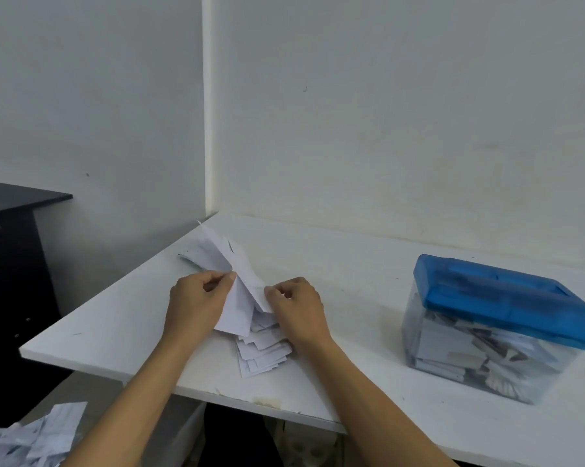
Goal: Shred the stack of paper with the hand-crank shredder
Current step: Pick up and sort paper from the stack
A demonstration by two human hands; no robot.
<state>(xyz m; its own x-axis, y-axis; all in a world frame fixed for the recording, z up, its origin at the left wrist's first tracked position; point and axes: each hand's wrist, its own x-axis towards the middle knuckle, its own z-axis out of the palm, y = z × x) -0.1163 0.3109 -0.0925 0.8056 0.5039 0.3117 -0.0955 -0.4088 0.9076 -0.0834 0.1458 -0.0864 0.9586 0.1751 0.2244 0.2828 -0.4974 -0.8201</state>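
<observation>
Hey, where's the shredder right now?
The shredder stands on the white table at the right of the head view, apart from the right hand.

Soft, even, dimmish light; faint shadows; slightly blurred; edges bowed.

The creased white sheet of paper [237, 311], pinched by the left hand [196, 301] and the right hand [299, 306], is covering the far part of the pile of white paper slips [264, 352]. The clear body of the blue-lidded plastic shredder [500, 298] is blurring its contents. The heap of white paper scraps [31, 436] is running off the bottom-left corner.
</observation>
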